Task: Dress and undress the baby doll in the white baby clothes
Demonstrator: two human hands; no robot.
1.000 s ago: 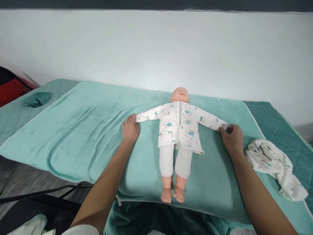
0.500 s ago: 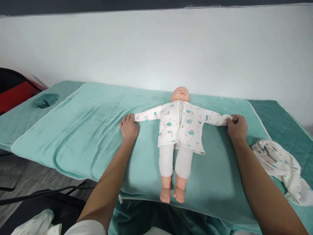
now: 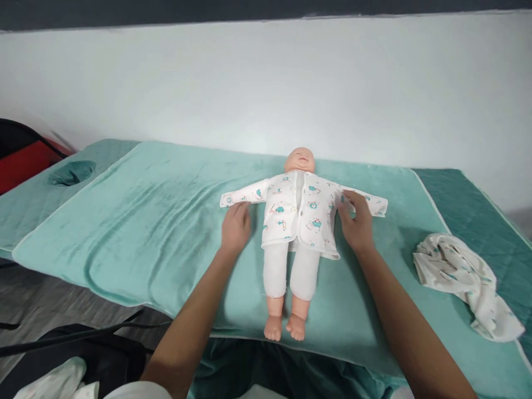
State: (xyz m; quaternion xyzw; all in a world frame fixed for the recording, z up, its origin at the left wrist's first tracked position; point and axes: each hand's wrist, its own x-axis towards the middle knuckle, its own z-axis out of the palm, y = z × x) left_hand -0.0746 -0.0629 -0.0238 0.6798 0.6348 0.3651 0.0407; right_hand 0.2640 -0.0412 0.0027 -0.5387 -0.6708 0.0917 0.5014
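A baby doll (image 3: 298, 159) lies on its back on a teal towel (image 3: 158, 221), arms spread wide. It wears a white printed jacket (image 3: 297, 213) and white leggings (image 3: 291, 271), with bare feet toward me. My left hand (image 3: 235, 226) lies flat and open on the towel just below the doll's left-side sleeve. My right hand (image 3: 355, 221) rests open on the other sleeve near the jacket's side, fingers spread.
A crumpled white printed garment (image 3: 461, 277) lies on the towel at the right. The towel covers a quilted teal table (image 3: 469, 194) against a white wall. A red and black object (image 3: 25, 158) stands far left. Dark floor and cables show at lower left.
Both hands have left the sleeve ends and moved inward toward the doll's body. The right hand has let go of the cuff and now lies flat on the sleeve.
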